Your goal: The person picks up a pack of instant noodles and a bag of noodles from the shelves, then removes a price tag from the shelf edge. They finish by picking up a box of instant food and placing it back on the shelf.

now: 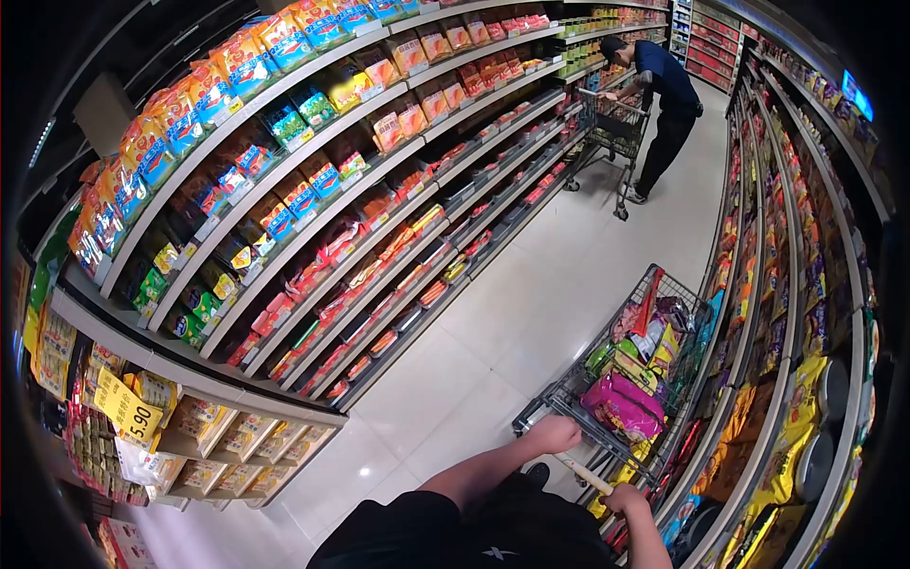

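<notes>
Shopping cart [567, 387], wire-mesh, stood at four o'clock of the view, pointing toward one o'clock. Handle [583, 472]: pale, rod-shaped; left hand [555, 433] and right hand [623, 499] were each curled round it, well apart, presumably for even steering. Contents: soft, glossy packets [666, 349], loosely heaped; plump magenta bag [621, 403] lay nearest the handle, perhaps for easy reach. Floor [474, 351]: smooth, pale tile, shining.

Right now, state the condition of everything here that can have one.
Left grip, closed on the cart handle
Right grip, closed on the cart handle
Near shopping cart, loaded with packages
Magenta package, lying in the cart
Far shopping cart, upright, contents unclear
Yellow price sign, tilted
Screen, lit
</notes>
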A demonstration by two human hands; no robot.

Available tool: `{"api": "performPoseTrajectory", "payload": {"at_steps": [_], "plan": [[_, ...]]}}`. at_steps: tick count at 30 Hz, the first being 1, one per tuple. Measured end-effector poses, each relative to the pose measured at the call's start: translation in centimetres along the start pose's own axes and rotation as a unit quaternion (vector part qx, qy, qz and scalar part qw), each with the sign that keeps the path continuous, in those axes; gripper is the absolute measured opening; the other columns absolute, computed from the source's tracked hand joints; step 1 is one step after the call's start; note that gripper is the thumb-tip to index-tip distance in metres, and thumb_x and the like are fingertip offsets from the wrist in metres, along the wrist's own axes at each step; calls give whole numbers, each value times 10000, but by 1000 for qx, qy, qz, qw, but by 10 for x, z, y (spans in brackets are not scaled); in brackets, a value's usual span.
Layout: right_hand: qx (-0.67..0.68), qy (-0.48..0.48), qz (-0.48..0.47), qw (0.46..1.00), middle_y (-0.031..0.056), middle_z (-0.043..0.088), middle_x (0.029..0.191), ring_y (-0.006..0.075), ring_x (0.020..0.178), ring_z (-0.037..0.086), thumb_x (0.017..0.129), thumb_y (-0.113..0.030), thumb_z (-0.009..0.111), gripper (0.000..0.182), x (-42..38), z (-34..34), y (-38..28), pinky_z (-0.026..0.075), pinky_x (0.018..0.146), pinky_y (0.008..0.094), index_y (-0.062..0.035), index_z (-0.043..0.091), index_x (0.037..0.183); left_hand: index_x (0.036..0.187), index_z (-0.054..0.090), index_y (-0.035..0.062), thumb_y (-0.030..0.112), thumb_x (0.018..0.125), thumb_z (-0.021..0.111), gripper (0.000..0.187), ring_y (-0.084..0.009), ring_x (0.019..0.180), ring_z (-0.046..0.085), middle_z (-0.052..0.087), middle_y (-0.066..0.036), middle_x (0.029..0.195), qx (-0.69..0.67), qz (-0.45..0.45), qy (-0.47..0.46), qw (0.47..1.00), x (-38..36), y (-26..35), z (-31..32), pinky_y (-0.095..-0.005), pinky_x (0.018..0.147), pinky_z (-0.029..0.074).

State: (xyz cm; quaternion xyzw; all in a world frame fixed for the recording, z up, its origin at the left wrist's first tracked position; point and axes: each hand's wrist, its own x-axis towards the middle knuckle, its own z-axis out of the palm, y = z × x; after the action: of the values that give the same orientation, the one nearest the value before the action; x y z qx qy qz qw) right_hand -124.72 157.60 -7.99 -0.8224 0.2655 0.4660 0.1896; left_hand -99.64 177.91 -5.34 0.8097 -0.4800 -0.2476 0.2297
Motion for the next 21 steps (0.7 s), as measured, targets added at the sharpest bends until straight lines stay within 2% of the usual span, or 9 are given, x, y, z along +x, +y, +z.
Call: {"api": "performPoseTrajectory", "payload": {"at_steps": [4,6,7,9,10,13,17,18,21], "plan": [[74,-51,24,996,157,796,838,298,728,775,907,-657,764,682,-20,-13,-8,617,710,420,12,818,1028,912,753,17,351,1003,529,412,-427,926,737,753,-195,989,7,-11,-26,1000,-3,3,0,-556,851,595],[14,-95,2,995,216,802,1072,355,977,791,905,-792,672,893,-23,-17,-12,618,866,454,15,743,1282,913,751,17,354,1004,525,416,-428,925,737,755,-195,995,8,-7,-26,1000,-4,0,3,-554,851,596],[17,-92,0,996,216,802,1072,355,977,791,905,-792,672,893,-28,-15,-16,618,866,454,15,743,1282,915,750,18,357,1005,520,419,-428,925,736,756,-195,1001,7,-9,-25,1000,-6,-2,5,-553,850,597],[20,39,-1,999,330,579,1521,396,1372,637,890,-865,600,1141,-54,-10,-25,517,1130,472,52,492,1561,910,747,17,359,1005,520,422,-433,914,735,755,-200,985,3,-2,-21,1000,-10,-5,6,-556,843,595],[-1,12,21,1000,329,376,1683,445,1499,498,923,-923,428,1228,-74,-19,-39,424,1225,492,18,244,1690,904,745,16,362,1005,520,425,-438,903,733,753,-206,970,-5,3,-19,1000,-13,-5,6,-560,836,594],[31,55,-13,998,327,381,1676,461,1480,506,973,-896,318,1118,-82,-5,-43,430,1211,509,-56,251,1708,887,737,12,370,1007,521,435,-447,878,729,746,-218,931,-15,3,-35,999,-21,-9,5,-567,817,589],[178,60,-43,981,318,517,1575,442,1457,529,1055,-783,279,907,-107,-4,-26,427,1212,493,-83,565,1554,869,727,9,383,1014,522,450,-451,862,724,740,-223,911,-12,18,-42,999,-32,-17,6,-567,802,586],[235,153,-76,957,312,675,1359,445,1302,642,1082,-643,418,724,-86,22,-6,508,1110,512,-31,723,1322,872,726,9,384,1018,523,451,-450,861,724,740,-221,911,-11,19,-34,999,-35,-19,10,-562,804,586],[153,312,11,938,270,744,1169,447,1096,719,1040,-467,579,489,-77,56,14,575,950,537,-22,758,1131,886,729,14,385,1020,522,446,-446,880,726,740,-223,927,-5,2,-44,999,-45,-11,0,-556,815,587]]}}
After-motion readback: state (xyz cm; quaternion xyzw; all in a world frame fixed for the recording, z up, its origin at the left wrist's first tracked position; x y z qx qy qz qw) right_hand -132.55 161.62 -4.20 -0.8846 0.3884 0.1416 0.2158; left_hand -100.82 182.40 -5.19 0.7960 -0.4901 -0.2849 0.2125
